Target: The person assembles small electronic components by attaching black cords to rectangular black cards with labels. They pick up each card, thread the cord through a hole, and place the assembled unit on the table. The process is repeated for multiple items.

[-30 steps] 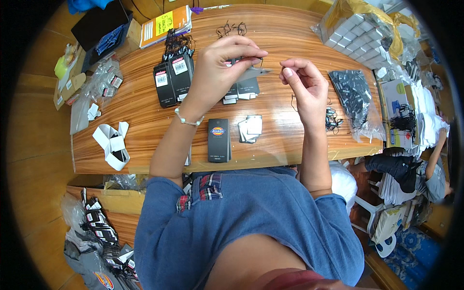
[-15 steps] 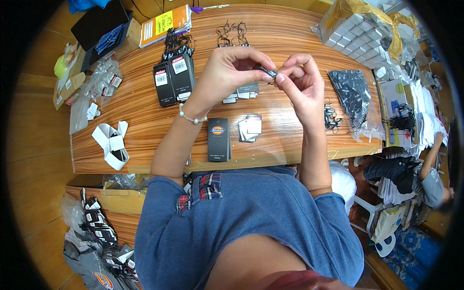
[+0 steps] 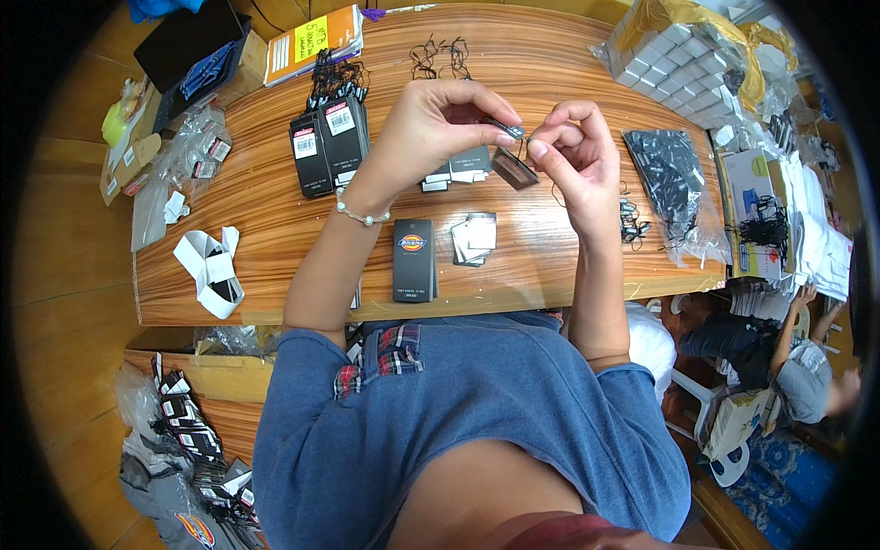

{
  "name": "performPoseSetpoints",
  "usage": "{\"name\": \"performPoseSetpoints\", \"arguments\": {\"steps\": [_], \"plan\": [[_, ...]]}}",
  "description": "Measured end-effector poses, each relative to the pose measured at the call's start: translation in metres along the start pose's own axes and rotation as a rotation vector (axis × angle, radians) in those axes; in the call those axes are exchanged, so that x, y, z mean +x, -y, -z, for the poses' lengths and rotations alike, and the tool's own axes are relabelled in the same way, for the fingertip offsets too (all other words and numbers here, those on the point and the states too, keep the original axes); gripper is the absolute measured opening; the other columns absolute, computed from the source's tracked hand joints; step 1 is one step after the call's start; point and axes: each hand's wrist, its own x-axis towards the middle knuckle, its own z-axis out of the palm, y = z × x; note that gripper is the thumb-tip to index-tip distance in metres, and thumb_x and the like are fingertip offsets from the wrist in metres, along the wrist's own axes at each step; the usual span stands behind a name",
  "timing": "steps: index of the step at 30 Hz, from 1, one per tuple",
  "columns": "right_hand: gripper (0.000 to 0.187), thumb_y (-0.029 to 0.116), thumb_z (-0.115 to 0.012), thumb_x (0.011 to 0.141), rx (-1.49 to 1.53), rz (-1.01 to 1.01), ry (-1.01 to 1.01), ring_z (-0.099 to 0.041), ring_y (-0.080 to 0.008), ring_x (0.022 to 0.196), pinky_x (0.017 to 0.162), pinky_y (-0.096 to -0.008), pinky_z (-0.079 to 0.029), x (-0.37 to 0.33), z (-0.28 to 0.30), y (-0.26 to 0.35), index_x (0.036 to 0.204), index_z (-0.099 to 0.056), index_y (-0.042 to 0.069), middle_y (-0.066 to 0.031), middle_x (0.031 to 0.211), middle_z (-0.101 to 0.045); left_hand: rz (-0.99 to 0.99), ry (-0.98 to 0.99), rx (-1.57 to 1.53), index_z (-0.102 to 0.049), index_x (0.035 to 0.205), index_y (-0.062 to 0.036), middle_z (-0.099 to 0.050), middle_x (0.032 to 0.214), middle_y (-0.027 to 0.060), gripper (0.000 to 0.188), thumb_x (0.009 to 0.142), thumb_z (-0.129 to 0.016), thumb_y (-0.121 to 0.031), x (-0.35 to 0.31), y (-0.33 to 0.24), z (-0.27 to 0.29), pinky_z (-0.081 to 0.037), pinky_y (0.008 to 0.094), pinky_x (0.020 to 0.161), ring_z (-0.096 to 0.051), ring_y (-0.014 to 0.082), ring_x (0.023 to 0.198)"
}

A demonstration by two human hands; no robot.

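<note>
Above the middle of the table, my left hand pinches a small dark piece of a black string fastener between thumb and fingers. Facing it, my right hand pinches the thin black string of the same fastener. A small dark hang tag dangles tilted beneath the fingertips, by the string. Below them on the table lie a stack of black hang tags and a loose pile of small white cards. Partly behind my left hand are more grey tags. Loose black strings lie beside my right wrist.
Stacks of black tags with strings stand at left, near a curled white strip. A plastic bag of black fasteners and a block of small white boxes are at right. A co-worker is beyond the table's right end.
The small dark hang tag now dangles in view below my fingers. My hands have drawn slightly apart, with the string between them. The co-worker at the right has shifted.
</note>
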Motion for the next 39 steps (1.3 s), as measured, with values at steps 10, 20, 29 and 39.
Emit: {"name": "performPoseSetpoints", "arguments": {"steps": [10,20,29,39], "plan": [[0.021,0.0,-0.059,0.082,-0.062,-0.018,0.005,-0.051,-0.0036,0.064,0.056,-0.0161,-0.037,0.0,0.0,-0.003,0.097,-0.045,0.004,-0.0006,0.071,-0.057,0.035,0.053,0.031,-0.066,0.087,0.0011,-0.064,0.092,0.0094,0.016,0.072,-0.066,0.006,0.0,0.001,0.003,-0.051,0.0237,0.077,-0.062,0.0131,0.084],[0.02,0.003,-0.062,0.081,0.012,-0.065,0.058,-0.057,-0.0079,0.068,0.059,-0.0178,-0.043,0.004,0.003,-0.009,0.093,-0.046,0.005,-0.0049,0.074,-0.061,0.056,0.067,0.062,-0.067,0.085,0.0004,-0.066,0.087,0.0079,0.015,0.071,-0.068,0.003,0.002,-0.001,0.007,-0.051,0.022,0.071,-0.063,0.0116,0.077],[0.02,0.003,-0.066,0.078,0.141,-0.013,0.093,-0.062,-0.0127,0.072,0.062,-0.0223,-0.049,0.001,0.007,-0.025,0.087,-0.048,0.004,-0.0092,0.078,-0.063,0.109,0.165,-0.035,-0.067,0.086,0.0021,-0.067,0.081,0.0086,0.015,0.071,-0.068,0.002,0.001,0.0,0.01,-0.051,0.0218,0.069,-0.063,0.0115,0.074],[0.021,0.01,-0.069,0.077,0.089,-0.044,0.035,-0.057,-0.0071,0.068,0.063,-0.018,-0.046,-0.004,0.006,-0.029,0.088,-0.051,0.004,-0.0032,0.078,-0.06,0.145,0.21,-0.102,-0.067,0.083,0.0003,-0.066,0.084,0.009,0.014,0.07,-0.069,0.004,0.002,-0.001,0.007,-0.051,0.0217,0.069,-0.063,0.0119,0.074]]}}
